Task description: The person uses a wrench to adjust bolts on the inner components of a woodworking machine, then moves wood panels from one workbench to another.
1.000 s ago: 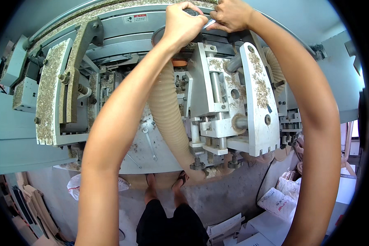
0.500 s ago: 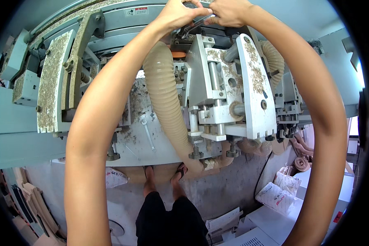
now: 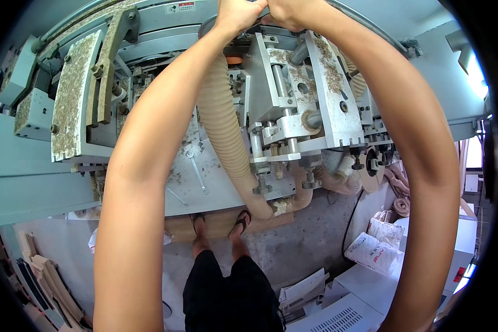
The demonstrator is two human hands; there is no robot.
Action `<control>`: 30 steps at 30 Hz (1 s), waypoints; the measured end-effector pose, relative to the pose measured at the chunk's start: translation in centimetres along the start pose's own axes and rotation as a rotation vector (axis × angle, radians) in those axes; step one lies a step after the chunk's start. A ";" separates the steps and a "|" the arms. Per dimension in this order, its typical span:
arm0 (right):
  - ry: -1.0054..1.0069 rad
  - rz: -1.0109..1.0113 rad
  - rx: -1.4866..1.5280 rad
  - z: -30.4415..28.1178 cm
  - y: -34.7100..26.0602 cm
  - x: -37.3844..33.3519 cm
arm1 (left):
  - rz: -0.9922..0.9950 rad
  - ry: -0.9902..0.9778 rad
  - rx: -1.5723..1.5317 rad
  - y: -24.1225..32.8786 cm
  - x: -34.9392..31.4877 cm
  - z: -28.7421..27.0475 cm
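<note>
Where the hands meet: at the top edge of the view, the left hand (image 3: 238,15) and the right hand (image 3: 289,12) are held close side by side, and they seem to touch.
Left hand: its thumb is pointed toward the right hand; most of its fingers are cut off by the edge, so what is pinched, if anything, cannot be told.
Right hand: its fingers are bent in, but their tips are cut off too, so whether they are pressed together cannot be told.
Grey machine: its long grey rail (image 3: 169,34) is seen just behind and below the hands, and some of it is hidden by the arms.
White plate: below the right hand, a tilted white plate (image 3: 337,94) is spotted with brown dust.
Dusty block: far to the left, a block (image 3: 74,99) is covered with dust.
Fat hose: a ribbed, cream hose (image 3: 225,124) is hung down the middle, its top partly hidden by the left arm.
Shelf: on a pale shelf (image 3: 218,193), a silver wrench (image 3: 198,174) is laid between the left arm and the hose, with a thin rod (image 3: 176,195) near it.
Floor: feet in dark sandals (image 3: 242,220) are placed on a brown board (image 3: 279,220).
Right side: white sacks (image 3: 373,253) are seen near the right arm.
</note>
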State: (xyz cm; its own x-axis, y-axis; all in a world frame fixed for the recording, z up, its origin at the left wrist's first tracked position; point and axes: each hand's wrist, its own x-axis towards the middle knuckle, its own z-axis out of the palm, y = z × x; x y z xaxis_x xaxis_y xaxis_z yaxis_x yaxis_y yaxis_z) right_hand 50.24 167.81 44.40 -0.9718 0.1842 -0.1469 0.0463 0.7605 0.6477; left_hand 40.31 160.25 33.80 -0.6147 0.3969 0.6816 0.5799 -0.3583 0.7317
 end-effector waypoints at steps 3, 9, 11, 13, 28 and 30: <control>0.005 0.004 -0.030 0.0 -0.4 -0.4 | -0.067 -0.010 -0.053 0.3 0.0 -0.2; 0.029 0.009 -0.001 -0.2 -0.6 -0.9 | -0.109 -0.025 -0.121 0.3 0.0 -0.2; 0.047 0.022 0.042 -0.3 -0.6 -1.1 | -0.075 -0.034 -0.099 0.1 0.0 -0.4; 0.040 0.045 0.098 -0.5 -0.6 -1.3 | -0.126 -0.146 -0.039 0.0 0.1 -0.7; -0.033 0.155 -0.034 -1.5 -3.2 -1.9 | -0.147 0.158 0.176 0.3 -0.2 0.2; -0.012 0.180 -0.037 -1.6 -3.6 -1.7 | -0.128 0.174 0.184 0.2 -0.2 0.2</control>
State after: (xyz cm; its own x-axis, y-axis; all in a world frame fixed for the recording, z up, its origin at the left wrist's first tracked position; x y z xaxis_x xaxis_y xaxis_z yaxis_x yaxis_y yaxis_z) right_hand 51.36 163.76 43.54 -0.9458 0.3229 -0.0350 0.2104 0.6911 0.6915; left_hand 40.63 160.26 33.84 -0.7625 0.2726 0.5868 0.5692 -0.1489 0.8086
